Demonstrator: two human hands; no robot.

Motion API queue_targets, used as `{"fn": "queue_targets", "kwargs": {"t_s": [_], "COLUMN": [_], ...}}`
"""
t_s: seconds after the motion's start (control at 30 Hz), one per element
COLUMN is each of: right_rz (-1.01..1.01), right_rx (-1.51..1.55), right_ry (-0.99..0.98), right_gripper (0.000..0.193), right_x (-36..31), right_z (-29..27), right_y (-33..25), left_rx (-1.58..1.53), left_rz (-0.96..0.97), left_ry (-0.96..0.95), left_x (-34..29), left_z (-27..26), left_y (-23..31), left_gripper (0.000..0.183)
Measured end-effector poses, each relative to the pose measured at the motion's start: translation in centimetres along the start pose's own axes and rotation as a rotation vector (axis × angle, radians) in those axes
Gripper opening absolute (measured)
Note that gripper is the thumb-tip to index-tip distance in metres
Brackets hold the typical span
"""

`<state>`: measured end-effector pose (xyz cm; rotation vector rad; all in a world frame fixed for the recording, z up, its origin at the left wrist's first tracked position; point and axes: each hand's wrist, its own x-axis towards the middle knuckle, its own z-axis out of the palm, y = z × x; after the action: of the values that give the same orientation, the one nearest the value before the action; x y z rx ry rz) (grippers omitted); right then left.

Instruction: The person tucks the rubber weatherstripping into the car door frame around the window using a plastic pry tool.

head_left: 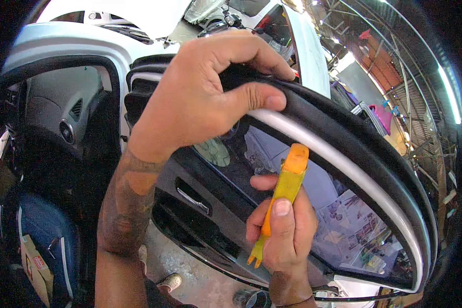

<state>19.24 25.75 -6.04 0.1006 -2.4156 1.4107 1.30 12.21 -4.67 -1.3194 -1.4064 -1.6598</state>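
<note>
My left hand point(210, 87) is curled over the top edge of an opened car door's window frame point(339, 120). Its fingers reach over the far side, where their tips are partly hidden, and the thumb presses on the black rubber trim. My right hand point(287, 228) is wrapped around an orange and yellow trim pry tool point(287, 187), thumb along its shaft. The tool's broad orange tip points up, close to the pale strip point(303, 131) inside the frame. Its forked end sticks out below my fingers.
The door panel carries a chrome handle point(192, 200). Left of it, the car interior shows a dashboard point(61, 105) and a seat with a cardboard box point(37, 267). Printed sheets point(354, 220) show through the window glass. A dark bucket point(251, 297) stands on the floor by the door.
</note>
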Motion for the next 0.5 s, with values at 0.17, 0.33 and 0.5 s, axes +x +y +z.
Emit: {"fn": "queue_targets", "kwargs": {"t_s": [0.17,0.33,0.5], "right_rz": [-0.063,0.052,0.108], "right_rx": [0.037,-0.012,-0.196], "right_ry": [0.035,0.04,0.061], "right_gripper": [0.048,0.032,0.029], "right_x": [-0.3,0.1,-0.3], "right_z": [0.3,-0.6,-1.2], "right_y": [-1.3,-3.4,-4.0], "left_rx": [0.114,0.14,0.075], "left_rz": [0.08,0.049,-0.006], "left_ry": [0.01,-0.022,-0.099], "left_x": [0.5,0.9,2.1], "left_z": [-0.1,-0.5,0.0], "left_y": [0.0,0.2,0.1], "left_gripper": [0.025,0.024,0.024]}}
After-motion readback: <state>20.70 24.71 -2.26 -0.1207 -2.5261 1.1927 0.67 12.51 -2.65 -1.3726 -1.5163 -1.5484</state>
